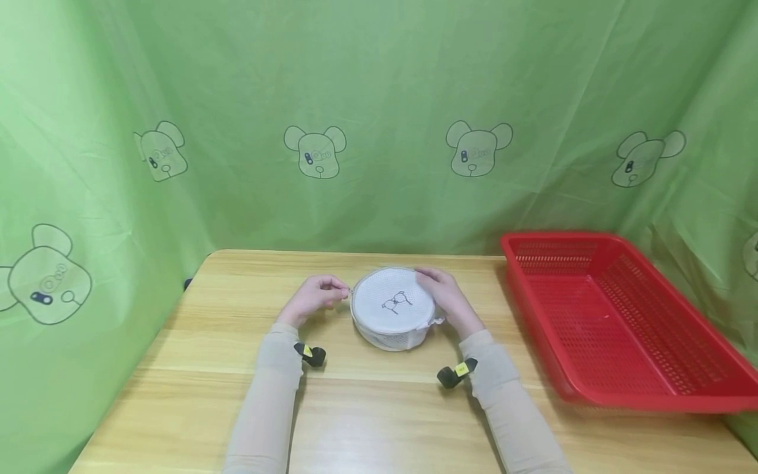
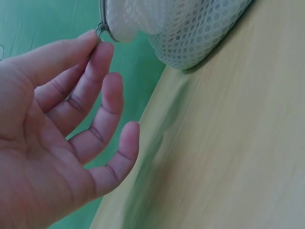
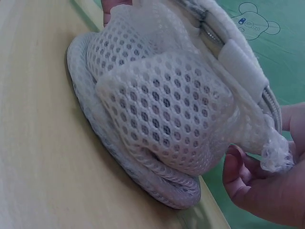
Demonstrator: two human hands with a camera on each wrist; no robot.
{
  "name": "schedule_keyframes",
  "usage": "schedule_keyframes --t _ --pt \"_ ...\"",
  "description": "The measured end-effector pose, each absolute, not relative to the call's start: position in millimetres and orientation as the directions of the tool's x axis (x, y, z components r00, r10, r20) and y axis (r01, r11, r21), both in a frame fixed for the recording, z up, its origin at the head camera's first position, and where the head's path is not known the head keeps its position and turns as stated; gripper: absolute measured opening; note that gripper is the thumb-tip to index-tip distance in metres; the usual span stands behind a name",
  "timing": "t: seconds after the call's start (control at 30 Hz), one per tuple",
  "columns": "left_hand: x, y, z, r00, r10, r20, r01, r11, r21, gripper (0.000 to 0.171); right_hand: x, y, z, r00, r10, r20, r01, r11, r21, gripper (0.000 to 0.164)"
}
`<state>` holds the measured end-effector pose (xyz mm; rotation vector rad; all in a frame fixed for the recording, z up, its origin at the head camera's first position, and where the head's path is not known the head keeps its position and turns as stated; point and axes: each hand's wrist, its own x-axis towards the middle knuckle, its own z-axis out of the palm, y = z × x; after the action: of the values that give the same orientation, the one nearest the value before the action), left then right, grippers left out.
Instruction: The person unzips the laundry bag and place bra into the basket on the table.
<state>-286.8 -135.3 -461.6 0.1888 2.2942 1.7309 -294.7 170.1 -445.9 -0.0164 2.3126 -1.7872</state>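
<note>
A round white mesh laundry bag (image 1: 393, 303) stands on the wooden table, with a small line drawing on its flat lid. My left hand (image 1: 315, 297) pinches the zipper pull (image 2: 98, 34) between thumb and forefinger at the bag's left rim, and its other fingers are spread in the left wrist view. On the far right side, my right hand (image 1: 445, 296) grips the bag's rim, its fingertips on the lid. The right wrist view shows the sagging mesh wall (image 3: 162, 109), the zipper (image 3: 214, 34) along the rim, and curled fingers of the right hand (image 3: 267, 186) beside it.
A large red plastic basket (image 1: 568, 388) stands to the right on the table (image 1: 367, 415). Green curtains (image 1: 391, 210) printed with bear heads hang behind and on both sides. Each sleeve carries a strapped black wrist camera (image 1: 454, 375).
</note>
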Motion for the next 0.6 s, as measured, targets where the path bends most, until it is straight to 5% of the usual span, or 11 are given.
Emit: schedule_keyframes --t 0.6 --pt "-296 -115 -458 -0.991 0.089 -0.095 -0.07 0.257 0.964 0.02 -297 176 -450 -0.979 -0.171 -0.11 0.07 0.228 -0.971 0.048"
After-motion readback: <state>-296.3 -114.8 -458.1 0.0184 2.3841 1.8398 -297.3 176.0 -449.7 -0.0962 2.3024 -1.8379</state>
